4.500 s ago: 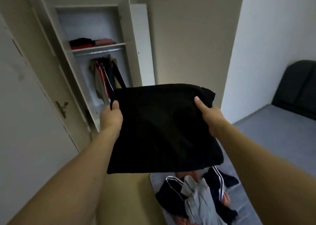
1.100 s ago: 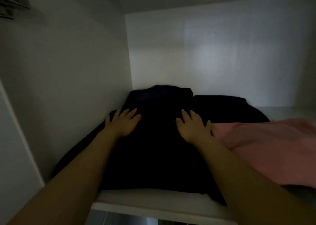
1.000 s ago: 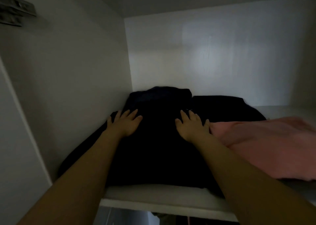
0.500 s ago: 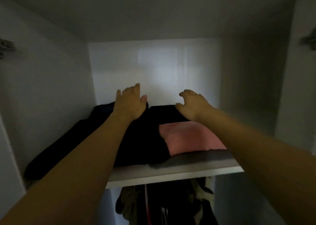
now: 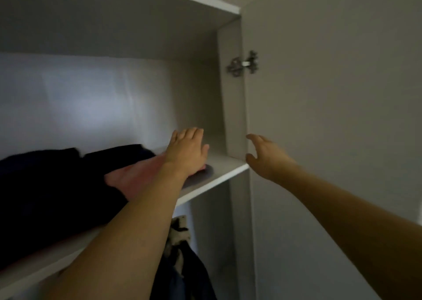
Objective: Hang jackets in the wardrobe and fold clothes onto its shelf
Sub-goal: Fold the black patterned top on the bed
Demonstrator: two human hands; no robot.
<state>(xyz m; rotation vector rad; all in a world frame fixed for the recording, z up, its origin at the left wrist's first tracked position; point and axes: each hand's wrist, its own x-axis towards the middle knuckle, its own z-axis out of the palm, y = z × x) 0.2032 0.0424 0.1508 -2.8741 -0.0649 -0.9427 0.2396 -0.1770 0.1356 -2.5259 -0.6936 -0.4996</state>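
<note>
Reaching into the wardrobe's upper compartment, your left hand [image 5: 186, 151] is flat w/ fingers straight and close together, palm down over the right end of the pink folded garment [image 5: 134, 178]; it grasps nothing, and whether the palm actually touches the cloth you can't tell from this angle. Your right hand [image 5: 266, 157] is out in the air in front of the right side panel [image 5: 233, 108], fingers spread and relaxed, thumb apart, holding nothing; it's released, just beside the front right corner of the shelf [image 5: 219, 169]. The pink garment lies on the shelf approx. mid-right, on top of a grey piece [image 5: 201, 176] whose rounded edge sticks out to the right of your left wrist. Left of and behind the pink one sits the dark folded clothes pile [image 5: 57, 192], black or navy, hard to say in this light; it fills the left part of the shelf and reaches nearly to the front edge. Pink and dark piles touch. The right end of the shelf, btw. the grey piece and the side panel, shows bare white board. Under the shelf, hanging jackets [image 5: 182, 261] are partly visible: sth. dark, plus a lighter collar or hood above it, details too dim to tell. The wardrobe door [image 5: 331, 117] stands open at right, w/ a metal hinge [image 5: 242, 63] joining it to the side panel up high. The back wall of the compartment catches a pale patch of light.
</note>
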